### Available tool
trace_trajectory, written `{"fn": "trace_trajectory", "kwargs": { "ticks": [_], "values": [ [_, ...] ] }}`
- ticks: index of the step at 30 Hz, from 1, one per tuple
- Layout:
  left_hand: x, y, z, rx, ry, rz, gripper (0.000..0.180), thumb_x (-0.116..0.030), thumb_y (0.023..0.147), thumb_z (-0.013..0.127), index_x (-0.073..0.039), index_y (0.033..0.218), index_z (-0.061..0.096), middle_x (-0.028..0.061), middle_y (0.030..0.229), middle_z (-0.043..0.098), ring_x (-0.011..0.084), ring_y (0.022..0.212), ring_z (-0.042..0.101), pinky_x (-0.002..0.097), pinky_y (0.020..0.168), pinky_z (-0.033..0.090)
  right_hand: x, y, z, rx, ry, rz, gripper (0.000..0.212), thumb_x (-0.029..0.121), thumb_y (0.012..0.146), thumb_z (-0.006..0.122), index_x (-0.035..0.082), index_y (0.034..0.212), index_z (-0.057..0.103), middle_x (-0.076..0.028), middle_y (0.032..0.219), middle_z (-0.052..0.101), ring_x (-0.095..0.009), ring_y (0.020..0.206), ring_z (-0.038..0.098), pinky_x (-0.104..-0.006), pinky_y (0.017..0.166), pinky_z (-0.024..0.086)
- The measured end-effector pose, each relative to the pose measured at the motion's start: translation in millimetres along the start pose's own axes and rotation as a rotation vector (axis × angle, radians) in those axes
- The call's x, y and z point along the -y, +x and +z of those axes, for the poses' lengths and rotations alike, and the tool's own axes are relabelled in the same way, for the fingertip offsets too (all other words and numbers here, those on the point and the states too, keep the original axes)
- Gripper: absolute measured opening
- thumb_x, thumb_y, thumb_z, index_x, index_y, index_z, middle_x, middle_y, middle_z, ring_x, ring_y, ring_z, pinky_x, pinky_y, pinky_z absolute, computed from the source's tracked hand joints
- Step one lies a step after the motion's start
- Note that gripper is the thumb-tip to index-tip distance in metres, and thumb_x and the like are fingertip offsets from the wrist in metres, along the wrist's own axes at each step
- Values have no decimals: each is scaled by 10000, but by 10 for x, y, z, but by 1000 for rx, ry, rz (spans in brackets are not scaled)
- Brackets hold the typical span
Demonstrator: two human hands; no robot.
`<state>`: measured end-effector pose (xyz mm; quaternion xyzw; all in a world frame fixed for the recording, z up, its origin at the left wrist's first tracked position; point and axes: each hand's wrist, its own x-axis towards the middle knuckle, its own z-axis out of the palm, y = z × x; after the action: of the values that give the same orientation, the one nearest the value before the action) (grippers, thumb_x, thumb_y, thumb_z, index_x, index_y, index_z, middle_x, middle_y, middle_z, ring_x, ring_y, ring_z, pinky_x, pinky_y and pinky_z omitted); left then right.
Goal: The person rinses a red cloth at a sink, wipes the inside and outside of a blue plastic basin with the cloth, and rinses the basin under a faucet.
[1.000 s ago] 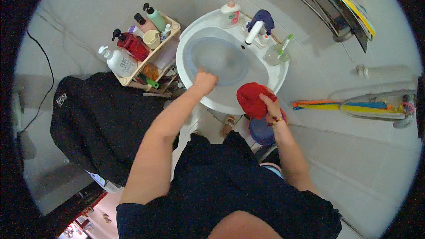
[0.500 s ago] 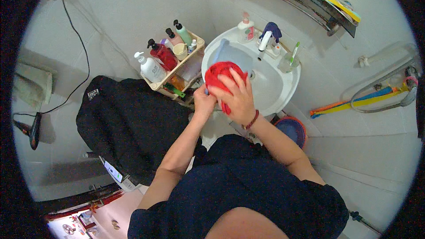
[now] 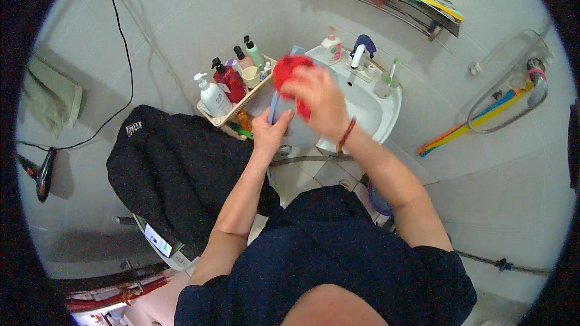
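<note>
At frame centre, our left hand (image 3: 270, 134) clamped the blue basin (image 3: 296, 133); our right hand (image 3: 319, 101) gripped the red cloth (image 3: 286, 67) above the sink (image 3: 377, 111)

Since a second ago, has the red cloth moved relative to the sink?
Yes. The red cloth was at the sink's near rim, right of the basin; now the right hand presses it on the bluish basin by the sink's left rim.
</note>
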<state>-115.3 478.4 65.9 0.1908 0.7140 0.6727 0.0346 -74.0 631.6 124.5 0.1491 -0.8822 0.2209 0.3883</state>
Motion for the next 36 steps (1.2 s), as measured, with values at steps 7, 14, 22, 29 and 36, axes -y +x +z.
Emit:
{"fn": "trace_trajectory", "kwargs": {
  "ticks": [7,14,22,29,36],
  "values": [
    [-276,-163,-362,-39,-307,-117,343,-317,847,617,14,937,609,27,776,600,96,649,540,251,570,450,-1091,218,-581,93,979,829,304,82,778,566,96,1081,587,-49,1011,605,-144,893,570,-279,780,468],
    [-300,-25,-127,-225,-913,-469,596,-463,869,515,-35,1269,404,96,1290,439,249,1143,438,418,978,339,-948,-430,-306,-555,1101,789,302,81,781,562,44,1080,568,-58,1038,597,-166,941,562,-291,835,437],
    [-61,68,406,-242,-824,-409,560,-450,891,479,-56,1280,392,93,1299,432,242,1170,420,443,974,345,38,-688,-405,-151,87,80,341,71,639,627,190,958,622,-82,1093,514,-312,1048,458,-485,951,337],
    [-213,-128,619,-133,-942,-515,584,-461,898,452,-56,1309,356,111,1322,413,275,1197,396,473,1010,300,-1142,11,-624,-267,180,117,265,49,741,547,95,1000,579,-137,1065,550,-312,1057,492,-399,914,386],
    [-60,77,455,-280,-825,-344,546,-453,912,427,-45,1274,397,96,1276,461,245,1141,454,432,968,362,-406,-744,-562,-93,307,144,329,26,642,580,142,948,610,-121,1055,511,-323,1022,474,-429,912,361]
  ]
}}
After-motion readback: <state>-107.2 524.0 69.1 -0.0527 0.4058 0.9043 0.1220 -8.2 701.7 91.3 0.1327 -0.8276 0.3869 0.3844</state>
